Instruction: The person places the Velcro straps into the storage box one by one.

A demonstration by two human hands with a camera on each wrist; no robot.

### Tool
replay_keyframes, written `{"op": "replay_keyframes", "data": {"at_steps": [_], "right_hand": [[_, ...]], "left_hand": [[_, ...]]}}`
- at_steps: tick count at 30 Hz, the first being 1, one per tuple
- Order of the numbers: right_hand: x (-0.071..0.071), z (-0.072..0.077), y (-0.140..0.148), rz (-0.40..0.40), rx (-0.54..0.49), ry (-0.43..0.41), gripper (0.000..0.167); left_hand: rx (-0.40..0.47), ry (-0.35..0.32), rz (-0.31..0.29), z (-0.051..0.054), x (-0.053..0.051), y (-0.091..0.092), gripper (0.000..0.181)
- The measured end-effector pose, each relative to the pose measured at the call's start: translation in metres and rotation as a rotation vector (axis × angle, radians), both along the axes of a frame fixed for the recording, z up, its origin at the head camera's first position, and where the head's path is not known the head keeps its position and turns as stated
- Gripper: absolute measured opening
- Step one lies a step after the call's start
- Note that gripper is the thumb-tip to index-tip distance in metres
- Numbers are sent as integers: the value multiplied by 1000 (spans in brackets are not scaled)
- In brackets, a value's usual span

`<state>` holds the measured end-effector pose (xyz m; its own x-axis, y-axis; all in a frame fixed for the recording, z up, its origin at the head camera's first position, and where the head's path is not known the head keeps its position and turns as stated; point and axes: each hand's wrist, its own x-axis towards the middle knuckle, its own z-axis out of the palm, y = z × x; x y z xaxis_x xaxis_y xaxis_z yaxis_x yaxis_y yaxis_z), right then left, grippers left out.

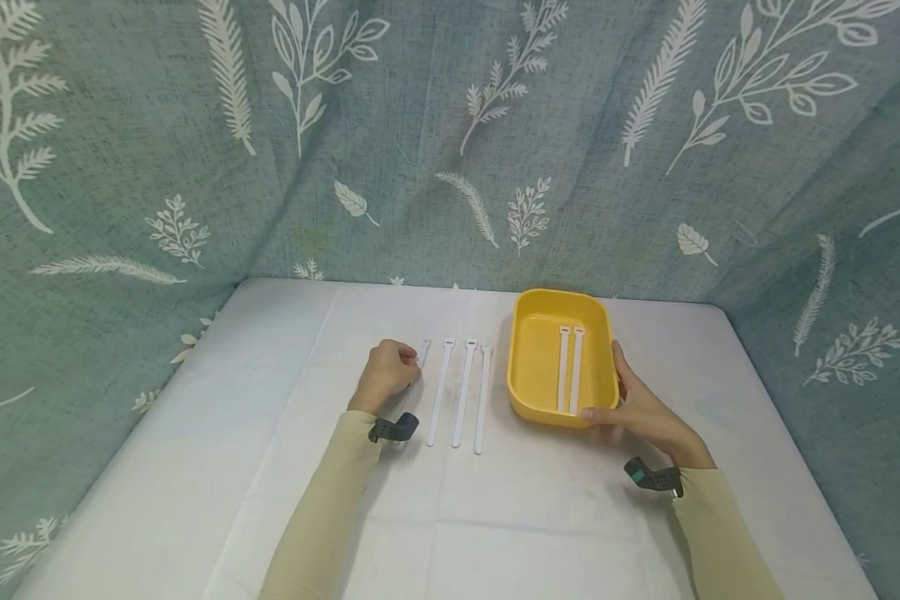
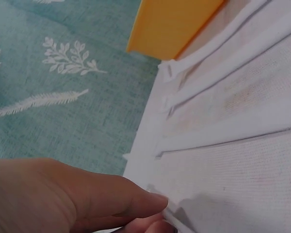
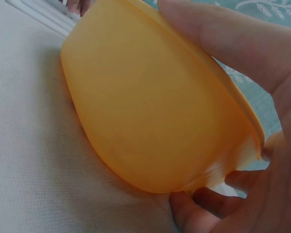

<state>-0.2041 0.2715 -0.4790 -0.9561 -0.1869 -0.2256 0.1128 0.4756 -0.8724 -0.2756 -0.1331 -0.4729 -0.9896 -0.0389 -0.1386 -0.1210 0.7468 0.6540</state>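
Right hand [image 3: 287, 97] around the end of 1 yellow container [image 3: 145, 102], white cloth [image 3: 34, 145] beneath

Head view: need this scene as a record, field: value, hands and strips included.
left_hand: left hand pinches a white strip
right_hand: right hand grips the yellow tray at its near right corner, thumb on the rim
strips_on_table: three loose strips side by side, between left hand and tray
strips_in_tray: two inner strips, side by side
slotted_heads: far end, loose and inner strips
surface: white cloth
backdrop: green leaf-print fabric
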Motion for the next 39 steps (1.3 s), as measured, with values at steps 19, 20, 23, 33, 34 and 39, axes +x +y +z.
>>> {"op": "replay_keyframes", "data": {"at_steps": [19, 20, 23, 33, 34, 39], "right_hand": [[-1, 2, 0, 11, -11, 7, 138], [-1, 2, 0, 10, -10, 5, 138], [0, 2, 0, 9, -3, 0, 138], [0, 2, 0, 11, -14, 1, 138], [0, 2, 0, 10, -15, 0, 139], [0, 2, 0, 11, -17, 0, 138]], "left_hand": [[-16, -4, -23, 5, 1, -5, 32], [-16, -4, -22, 5, 1, -5, 32], [-14, -3, -23, 6, 1, -5, 31], [59, 0, -19, 9, 1, -7, 30], [72, -3, -21, 10, 2, -8, 30], [111, -18, -16, 12, 2, -8, 31]]}}
